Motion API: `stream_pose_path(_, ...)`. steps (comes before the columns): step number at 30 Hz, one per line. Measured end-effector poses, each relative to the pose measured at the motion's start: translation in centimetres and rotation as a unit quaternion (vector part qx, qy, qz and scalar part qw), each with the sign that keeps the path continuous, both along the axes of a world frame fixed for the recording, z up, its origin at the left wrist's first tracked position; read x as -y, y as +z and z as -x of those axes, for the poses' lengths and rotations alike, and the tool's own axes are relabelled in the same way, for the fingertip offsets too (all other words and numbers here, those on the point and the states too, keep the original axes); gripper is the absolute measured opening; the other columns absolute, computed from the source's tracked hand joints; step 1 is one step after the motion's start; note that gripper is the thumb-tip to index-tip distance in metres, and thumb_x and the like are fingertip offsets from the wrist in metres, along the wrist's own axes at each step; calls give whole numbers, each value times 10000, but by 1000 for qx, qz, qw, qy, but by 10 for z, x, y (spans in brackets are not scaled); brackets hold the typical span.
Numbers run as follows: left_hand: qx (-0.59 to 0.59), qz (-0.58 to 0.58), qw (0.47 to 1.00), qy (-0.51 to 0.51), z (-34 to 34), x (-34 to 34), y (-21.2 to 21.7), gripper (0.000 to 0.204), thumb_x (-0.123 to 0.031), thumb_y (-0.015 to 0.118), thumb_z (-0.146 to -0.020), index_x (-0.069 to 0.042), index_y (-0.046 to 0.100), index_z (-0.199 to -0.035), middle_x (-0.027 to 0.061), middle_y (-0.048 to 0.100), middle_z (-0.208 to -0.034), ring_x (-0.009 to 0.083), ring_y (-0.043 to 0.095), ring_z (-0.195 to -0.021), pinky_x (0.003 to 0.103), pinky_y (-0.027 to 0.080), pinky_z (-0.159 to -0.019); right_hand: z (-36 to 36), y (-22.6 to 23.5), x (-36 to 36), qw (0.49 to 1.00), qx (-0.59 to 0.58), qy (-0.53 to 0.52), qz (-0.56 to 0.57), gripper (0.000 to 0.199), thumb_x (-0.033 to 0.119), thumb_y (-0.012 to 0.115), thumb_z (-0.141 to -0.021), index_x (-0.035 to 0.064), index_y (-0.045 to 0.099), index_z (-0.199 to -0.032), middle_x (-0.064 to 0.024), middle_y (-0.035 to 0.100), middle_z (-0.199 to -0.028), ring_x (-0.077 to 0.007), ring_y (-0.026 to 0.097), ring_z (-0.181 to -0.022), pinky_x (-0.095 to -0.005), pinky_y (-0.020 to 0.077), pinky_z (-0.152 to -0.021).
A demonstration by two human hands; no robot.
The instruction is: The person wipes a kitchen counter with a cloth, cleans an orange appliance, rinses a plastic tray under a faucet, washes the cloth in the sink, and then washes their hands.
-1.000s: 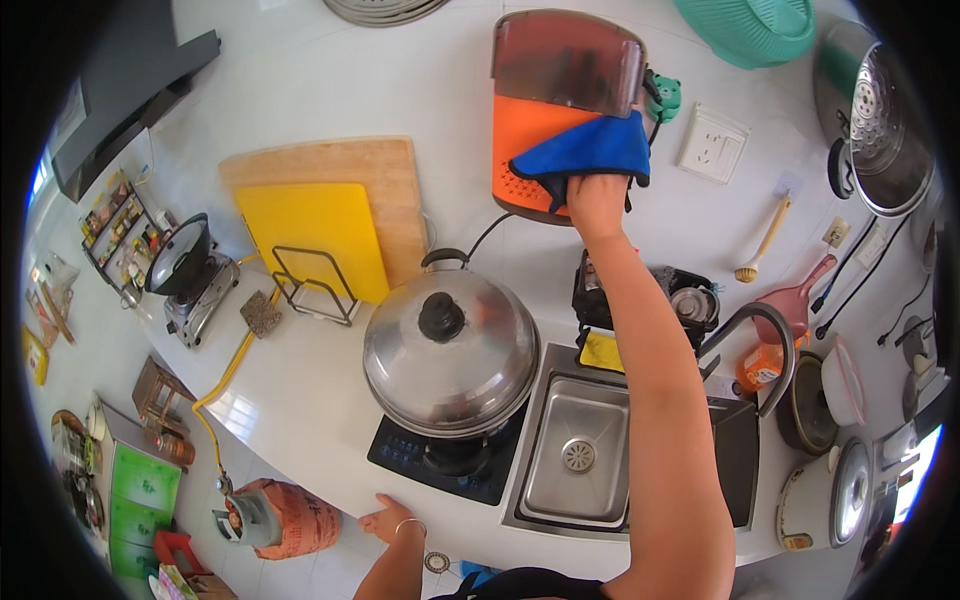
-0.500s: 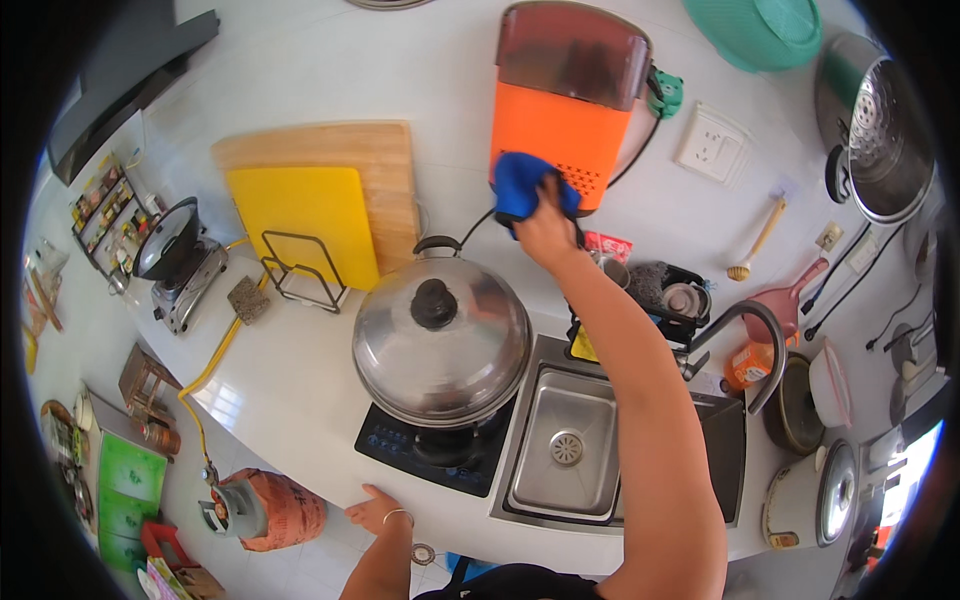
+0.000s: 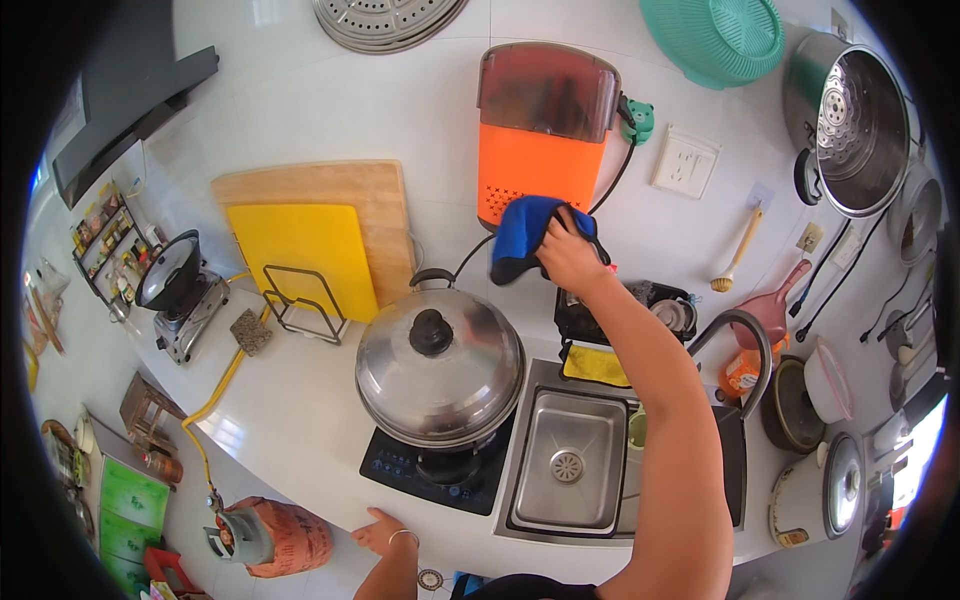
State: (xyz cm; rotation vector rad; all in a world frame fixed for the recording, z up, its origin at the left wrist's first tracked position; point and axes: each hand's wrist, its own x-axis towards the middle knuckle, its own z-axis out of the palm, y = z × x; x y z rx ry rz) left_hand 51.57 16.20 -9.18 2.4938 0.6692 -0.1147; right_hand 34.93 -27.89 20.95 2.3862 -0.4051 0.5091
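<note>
My right hand (image 3: 573, 250) is closed on a blue cloth with a dark edge (image 3: 524, 232). The cloth lies against the lower right part of an orange wall-mounted holder (image 3: 540, 170), which has a smoky see-through lid (image 3: 545, 92) and small cut-out holes near its bottom. What stands inside the lid shows only as dark shapes. Down at the counter's front edge, my left hand (image 3: 378, 532) rests with fingers apart and nothing in it. Close by, a large steel pot with a domed lid (image 3: 440, 375) stands on a black induction cooker (image 3: 435, 470).
A steel sink (image 3: 570, 460) with a curved faucet (image 3: 762, 345) lies right of the pot. Behind it are a black rack (image 3: 580, 318) and a yellow cloth (image 3: 597, 366). A yellow cutting board (image 3: 300, 255) leans in a wire stand at left. A black cord (image 3: 616, 180) hangs beside the holder.
The view has shifted upward, showing more of the wall. My right hand and the blue cloth have moved to the holder's bottom right corner, uncovering the holes at its lower left.
</note>
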Motion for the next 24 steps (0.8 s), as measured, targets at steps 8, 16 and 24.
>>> stream_pose_path(8,-30,-55,998,-18,-2,-3,-7,599,-481,493,-844,67,355,-1044,264,520,-1026,394,607,-850,460,516,-698,64,3,-51,958,283,-36,39,256,131,647,-659,87,650,-911,-120,570,-988,-343,488,-990,-599,208,-996)
stream_pose_path(16,-50,-56,997,-33,0,-2,0,609,-479,513,-831,82,370,-1020,280,529,-1026,394,605,-858,464,515,-706,148,-63,-171,934,341,-47,-93,454,225,704,-615,9,596,-1000,-204,540,-1120,-454,443,-1096,-614,200,-1006)
stream_pose_path(24,5,-48,998,-41,3,-1,0,620,-477,533,-819,97,384,-996,297,539,-1026,395,604,-866,469,513,-713,172,-105,-215,330,630,207,-671,611,354,532,-807,-38,431,-1266,-168,530,-1218,-300,531,-1098,-393,391,-973)
